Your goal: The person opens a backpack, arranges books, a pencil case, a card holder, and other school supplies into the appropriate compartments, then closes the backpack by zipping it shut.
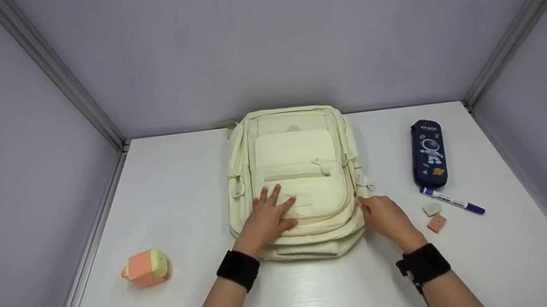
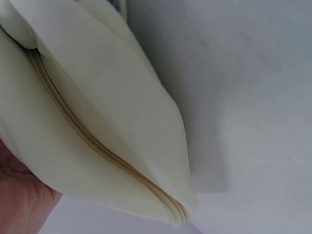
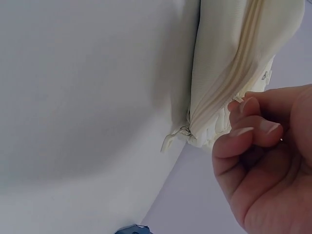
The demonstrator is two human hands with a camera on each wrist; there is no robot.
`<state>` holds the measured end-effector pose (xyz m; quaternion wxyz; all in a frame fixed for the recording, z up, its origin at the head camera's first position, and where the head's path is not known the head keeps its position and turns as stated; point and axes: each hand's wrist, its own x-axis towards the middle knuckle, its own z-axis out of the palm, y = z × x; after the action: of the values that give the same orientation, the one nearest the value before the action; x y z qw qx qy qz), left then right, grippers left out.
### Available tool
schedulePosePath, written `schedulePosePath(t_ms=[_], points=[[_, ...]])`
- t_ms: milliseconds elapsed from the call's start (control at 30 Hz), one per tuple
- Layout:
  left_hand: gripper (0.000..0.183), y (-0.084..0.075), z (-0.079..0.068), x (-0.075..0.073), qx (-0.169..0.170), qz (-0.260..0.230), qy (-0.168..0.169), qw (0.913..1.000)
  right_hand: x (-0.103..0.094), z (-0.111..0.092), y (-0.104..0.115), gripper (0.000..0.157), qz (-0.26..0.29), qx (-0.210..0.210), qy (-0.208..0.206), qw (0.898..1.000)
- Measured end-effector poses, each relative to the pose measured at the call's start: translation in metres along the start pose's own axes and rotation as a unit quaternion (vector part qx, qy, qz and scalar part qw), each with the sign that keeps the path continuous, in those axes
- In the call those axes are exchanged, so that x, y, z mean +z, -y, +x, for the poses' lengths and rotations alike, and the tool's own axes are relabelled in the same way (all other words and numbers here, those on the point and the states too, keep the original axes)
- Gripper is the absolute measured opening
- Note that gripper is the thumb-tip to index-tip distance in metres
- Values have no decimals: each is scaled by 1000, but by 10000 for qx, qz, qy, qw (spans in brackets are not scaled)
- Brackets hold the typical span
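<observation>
A cream backpack (image 1: 295, 146) lies front side up on the white table, its top toward the back wall. My left hand (image 1: 268, 222) rests on the lower left of its front pocket, fingers spread. At the bag's lower right side, the thumb and index finger of my right hand (image 1: 387, 215) pinch a small zipper pull (image 3: 237, 99). A beige zipper (image 3: 242, 48) runs along that side in the right wrist view. Another pull tab (image 3: 168, 141) hangs loose from the bag's edge there. In the left wrist view, a closed zipper (image 2: 105, 151) curves round the lower corner.
To the right lie a dark blue pencil case (image 1: 428, 155), a marker with a purple cap (image 1: 452, 200), a whitish eraser (image 1: 432, 209) and a pink eraser (image 1: 437, 223). An orange-and-yellow boxy item (image 1: 146, 268) sits at the left. Grey panels (image 1: 282, 45) enclose the table.
</observation>
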<state>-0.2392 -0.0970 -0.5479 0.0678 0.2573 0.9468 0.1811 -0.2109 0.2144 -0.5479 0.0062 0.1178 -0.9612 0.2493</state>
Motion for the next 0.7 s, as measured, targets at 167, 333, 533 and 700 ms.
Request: schedulePosePath(t_ms=[167, 333, 533, 700], points=[[58, 0, 1, 4, 81, 223, -218, 9995, 6, 6, -2, 20, -130, -41, -16, 9999], [58, -3, 4, 6, -11, 388, -300, 9988, 10, 20, -2, 15, -209, -47, 40, 9998], [58, -5, 12, 6, -161, 491, -236, 9984, 6, 35, -4, 18, -241, 201, 296, 9991], [57, -6, 18, 5, -177, 574, -340, 9976, 4, 39, -6, 22, -332, 213, 302, 9988]])
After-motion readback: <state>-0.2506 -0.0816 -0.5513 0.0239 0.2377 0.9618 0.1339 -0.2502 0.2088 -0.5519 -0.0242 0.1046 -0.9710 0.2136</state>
